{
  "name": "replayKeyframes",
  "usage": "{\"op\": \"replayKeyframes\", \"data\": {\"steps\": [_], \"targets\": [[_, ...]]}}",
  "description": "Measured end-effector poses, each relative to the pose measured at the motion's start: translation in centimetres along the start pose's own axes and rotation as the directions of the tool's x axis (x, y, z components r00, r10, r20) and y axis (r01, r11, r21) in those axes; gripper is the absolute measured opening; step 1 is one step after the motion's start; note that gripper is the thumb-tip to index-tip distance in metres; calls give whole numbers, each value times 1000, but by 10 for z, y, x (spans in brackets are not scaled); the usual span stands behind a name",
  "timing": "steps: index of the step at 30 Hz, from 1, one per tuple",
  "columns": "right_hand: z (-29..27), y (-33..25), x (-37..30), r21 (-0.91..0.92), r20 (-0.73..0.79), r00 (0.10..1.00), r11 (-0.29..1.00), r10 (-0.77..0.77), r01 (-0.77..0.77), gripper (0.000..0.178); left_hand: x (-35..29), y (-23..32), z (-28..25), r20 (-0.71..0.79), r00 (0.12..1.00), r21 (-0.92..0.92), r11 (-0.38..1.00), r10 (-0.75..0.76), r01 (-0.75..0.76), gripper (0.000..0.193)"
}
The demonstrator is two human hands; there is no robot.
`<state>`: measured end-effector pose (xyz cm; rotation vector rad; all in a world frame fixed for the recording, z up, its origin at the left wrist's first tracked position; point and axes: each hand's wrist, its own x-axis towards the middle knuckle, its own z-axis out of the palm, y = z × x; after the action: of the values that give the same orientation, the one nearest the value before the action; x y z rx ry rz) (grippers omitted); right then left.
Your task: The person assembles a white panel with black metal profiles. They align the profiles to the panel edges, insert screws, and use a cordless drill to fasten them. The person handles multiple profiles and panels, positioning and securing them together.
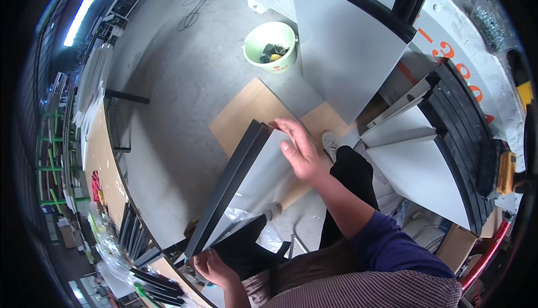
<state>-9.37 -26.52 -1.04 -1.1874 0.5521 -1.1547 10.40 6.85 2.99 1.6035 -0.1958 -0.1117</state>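
Observation:
A light grey panel [260, 165] with a thick black edge strip [230, 187] stands tilted in front of my body. My right hand [300, 148] grips its far end, fingers over the corner and thumb apart on the grey face. At the near end, my left hand [216, 269] holds the panel beside the lower tip of the strip; some of its fingers are hidden behind the edge. Clear plastic film [240, 215] lies along the panel's lower part.
A pale green bucket [272, 42] with dark scraps stands on the floor beyond a brown board [246, 109]. Larger grey panels [342, 39] lean at the back right. More black-edged panels [426, 165] are stacked at right, near a yellow-and-black tool [499, 168]. A workbench [109, 162] runs along the left.

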Motion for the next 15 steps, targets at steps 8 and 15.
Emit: {"op": "replayKeyframes", "data": {"steps": [8, 15], "targets": [[-14, -9, 1, -84, 22, 999, 996, -35, 36, 52, -8, 27, 7, 1, 994, 91, 989, -114, 113, 24], [-17, -6, 5, -124, 64, 985, 979, -157, 164, 56, -8, 38, 8, -94, 978, 246, 948, -186, 203, 28]]}}
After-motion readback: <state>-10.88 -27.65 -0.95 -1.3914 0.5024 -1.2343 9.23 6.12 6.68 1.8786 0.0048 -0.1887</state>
